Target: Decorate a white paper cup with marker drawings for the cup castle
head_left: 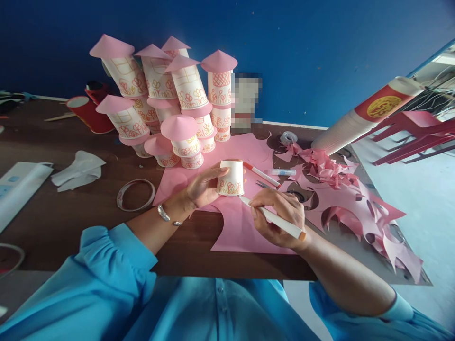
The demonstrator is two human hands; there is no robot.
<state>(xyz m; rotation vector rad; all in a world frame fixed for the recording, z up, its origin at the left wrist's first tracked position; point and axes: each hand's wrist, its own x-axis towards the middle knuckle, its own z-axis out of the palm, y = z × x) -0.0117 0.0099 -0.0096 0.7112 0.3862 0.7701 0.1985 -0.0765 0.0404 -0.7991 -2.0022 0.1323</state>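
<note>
Left hand [209,182] and right hand [280,213] seem mid-drawing on the upturned cup [231,173], over the pink paper [249,232]; a further stroke would likely call for a steady cup and a light tip. The left curls around the cup's side; the right pinches the marker [280,221], its tip near the rim, contact unclear

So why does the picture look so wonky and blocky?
Head view: the tall cup stack tilts outward, probably from lens stretching; same view: a patch beside the towers is blurred into squares; also there, the held cup looks fairly clear.
</note>
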